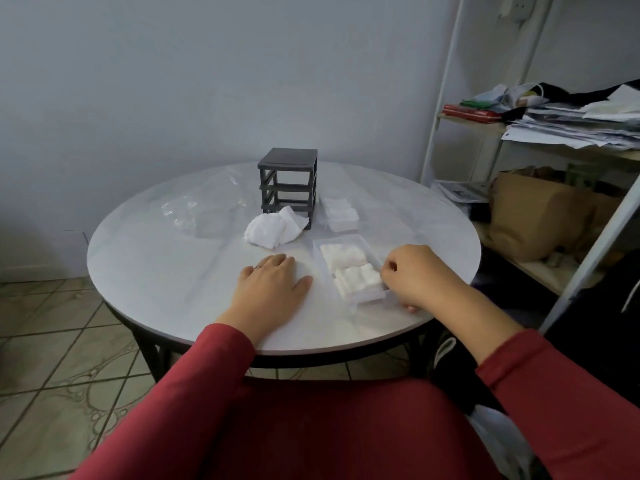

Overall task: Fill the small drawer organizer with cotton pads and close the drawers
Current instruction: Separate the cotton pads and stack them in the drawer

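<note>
Cotton pads (349,268), fluffy white, fill the clear plastic drawer (367,297) the right hand (415,275) grips; left hand (273,282) lies flat.

No legible text, label, brand, number or sign anywhere in view. Dark print on the papers (571,128) piled on the shelf (479,126), and on the folded sheet (459,192) one level down, too blurred to read.
</note>
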